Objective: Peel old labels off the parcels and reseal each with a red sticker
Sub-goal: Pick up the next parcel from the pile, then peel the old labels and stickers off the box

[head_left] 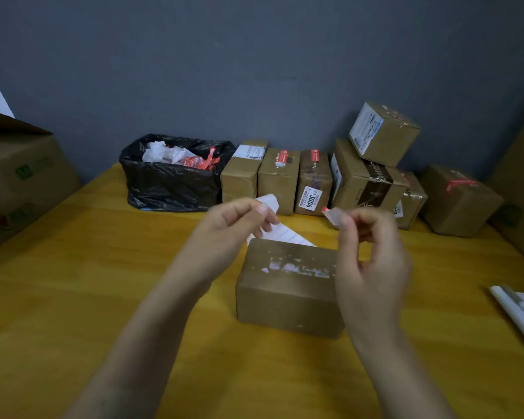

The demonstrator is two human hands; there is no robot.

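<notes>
The right hand [372, 267] pinches a small red-edged sticker [330, 215] between thumb and fingertips. The left hand [236, 219] pinches a white printed sheet [285, 234], apparently the old label. Both are held just above the far edge of the parcel [288, 294], which sits on the yellow table [103, 267] in front of the person.

The sticker looks thin and limp, so it could curl onto the fingers or fold on itself before it lands. It is also near the white sheet, and the two could stick together. The parcel's top carries torn paper residue [300, 266], and a sticker pressed over that would probably grip poorly and lift.

Behind, a black bin bag [170, 182] holds white and red scraps, and the left forearm lies between it and the sheet. A row of parcels [279, 179] lines the wall, some already bearing red stickers, with more stacked to the right. Loose white papers [521, 309] lie at the right edge.
</notes>
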